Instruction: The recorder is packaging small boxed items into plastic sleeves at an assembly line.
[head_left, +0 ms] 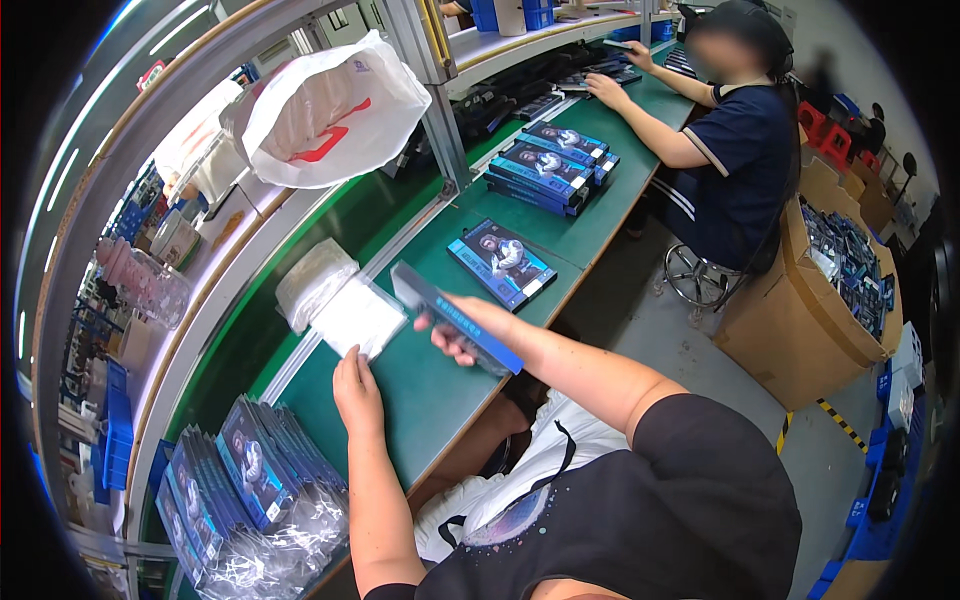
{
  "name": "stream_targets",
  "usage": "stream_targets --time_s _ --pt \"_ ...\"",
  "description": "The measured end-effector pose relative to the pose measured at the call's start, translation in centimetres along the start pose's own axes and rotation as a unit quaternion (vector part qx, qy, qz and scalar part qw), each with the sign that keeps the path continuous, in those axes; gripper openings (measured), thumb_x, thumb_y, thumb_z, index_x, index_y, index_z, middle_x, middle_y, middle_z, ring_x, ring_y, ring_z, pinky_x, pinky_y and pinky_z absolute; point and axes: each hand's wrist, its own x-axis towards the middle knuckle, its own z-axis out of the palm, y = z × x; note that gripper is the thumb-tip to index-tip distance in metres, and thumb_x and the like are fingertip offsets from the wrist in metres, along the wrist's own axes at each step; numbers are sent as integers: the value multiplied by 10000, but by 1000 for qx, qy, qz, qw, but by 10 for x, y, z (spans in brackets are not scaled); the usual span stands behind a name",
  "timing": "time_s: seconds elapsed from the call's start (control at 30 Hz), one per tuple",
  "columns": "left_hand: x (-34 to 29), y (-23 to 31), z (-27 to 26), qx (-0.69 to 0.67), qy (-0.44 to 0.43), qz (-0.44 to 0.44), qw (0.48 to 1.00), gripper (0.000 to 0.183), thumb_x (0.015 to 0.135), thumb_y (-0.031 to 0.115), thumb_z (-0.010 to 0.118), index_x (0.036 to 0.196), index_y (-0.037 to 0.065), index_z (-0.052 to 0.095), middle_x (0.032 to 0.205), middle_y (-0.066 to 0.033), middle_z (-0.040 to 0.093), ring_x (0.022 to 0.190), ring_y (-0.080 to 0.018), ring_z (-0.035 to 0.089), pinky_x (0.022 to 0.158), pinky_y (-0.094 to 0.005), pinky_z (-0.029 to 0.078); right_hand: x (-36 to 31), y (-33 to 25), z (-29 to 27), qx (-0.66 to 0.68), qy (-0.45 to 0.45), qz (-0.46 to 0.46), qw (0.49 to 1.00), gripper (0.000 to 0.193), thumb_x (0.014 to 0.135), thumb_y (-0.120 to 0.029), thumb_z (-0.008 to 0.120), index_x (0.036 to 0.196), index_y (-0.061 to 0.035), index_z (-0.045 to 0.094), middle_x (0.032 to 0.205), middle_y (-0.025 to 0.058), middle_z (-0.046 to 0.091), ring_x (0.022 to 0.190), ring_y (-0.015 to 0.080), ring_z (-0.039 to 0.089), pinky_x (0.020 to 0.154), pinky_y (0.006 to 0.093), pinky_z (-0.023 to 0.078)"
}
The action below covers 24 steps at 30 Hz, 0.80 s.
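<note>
My right hand (pixel 462 343) grips a slim dark blue box (pixel 455 318), tilted on edge above the green table. Its narrow printed side faces up, and part of the hand is behind it. My left hand (pixel 357 385) rests with fingers stretched out at the near edge of a stack of clear plastic bags (pixel 358 318). Whether a fingertip has hold of a bag I cannot make out. Just beyond my right hand, a flat box (pixel 502 263) with a figure on its cover lies face up on the table.
Bagged boxes (pixel 250 460) stand in rows at the near left. Stacked boxes (pixel 540 172) sit farther along the table (pixel 425 400). A white plastic bag (pixel 335 110) hangs from the shelf frame. A co-worker (pixel 735 150) sits at the far right, by a filled carton (pixel 790 310).
</note>
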Motion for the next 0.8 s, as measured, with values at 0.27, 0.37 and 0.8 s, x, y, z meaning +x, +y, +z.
stream_targets --time_s 0.27,0.37,0.8 --pt "6 -13 0 -73 -8 -8 997 100 770 76 693 842 7 704 863 -65 554 671 -212 533 688 -286 463 28 34 5 -72 -122 64 988 609 821 -161 670 1315 77 403 1179 139 584 1001 158 602 848 279 497" --pt "3 -17 -2 -252 -53 -123 958 146 731 39 715 872 1 705 844 -54 545 692 -170 538 675 -262 455 52 38 7 -104 -97 51 989 632 815 -163 677 1322 81 392 1181 140 577 995 154 601 851 275 494" --pt "4 -31 -35 -346 -156 -300 875 146 843 40 631 964 -32 668 810 -52 650 690 -103 589 603 -229 484 47 32 -5 -181 -60 12 982 599 804 -55 631 1321 112 379 1182 180 579 1032 177 588 909 280 458"
